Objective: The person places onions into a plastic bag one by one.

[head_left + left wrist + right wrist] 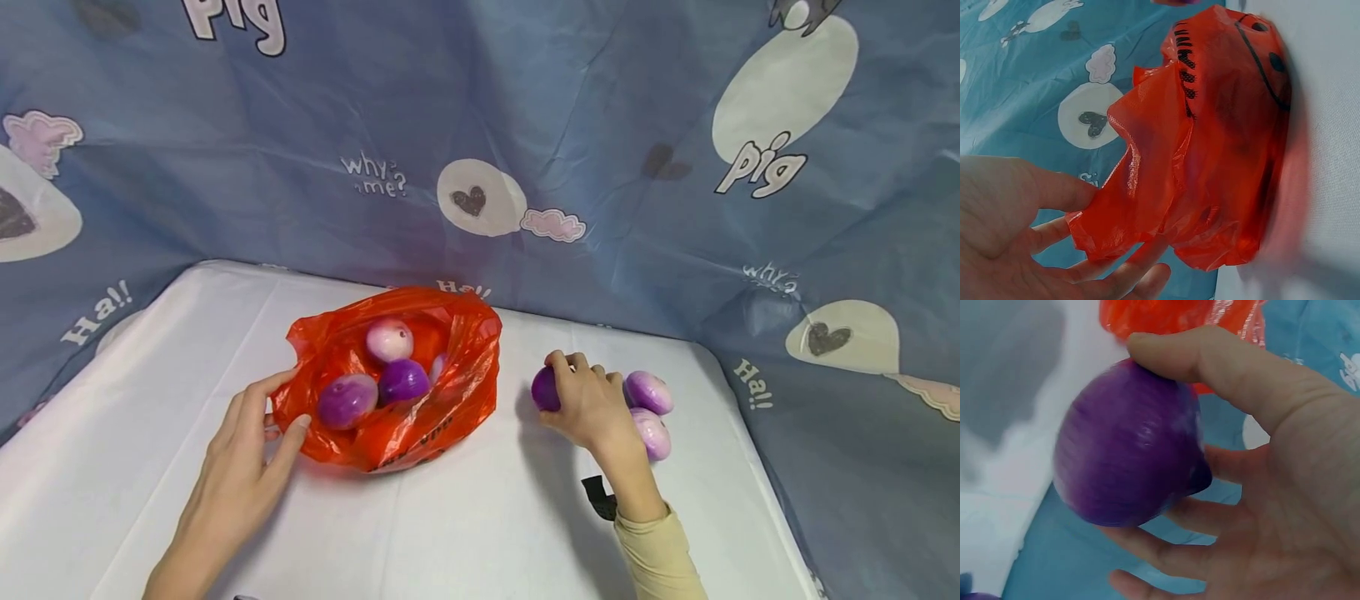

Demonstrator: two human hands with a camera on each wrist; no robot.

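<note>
My left hand (232, 475) pinches the left rim of a red plastic bag (476, 358); in the left wrist view the thumb is in front of the film and the fingers (1138, 265) behind it. The bag's mouth gapes, showing a streaked purple onion (348, 402), a darker onion (405, 381), a pale onion (390, 341) and part of another behind a fold. To the right of the bag, my right hand (596, 408) grips a deep purple onion (1125, 450) between thumb and fingers. In the right wrist view its pointed tip faces the palm.
Two purple-and-white onions, one behind (649, 392) and one in front (652, 433), lie just right of my right hand. White cloth (450, 533) covers the table. A blue printed curtain (600, 167) stands along the back and sides. Something black (598, 497) shows beside my right wrist.
</note>
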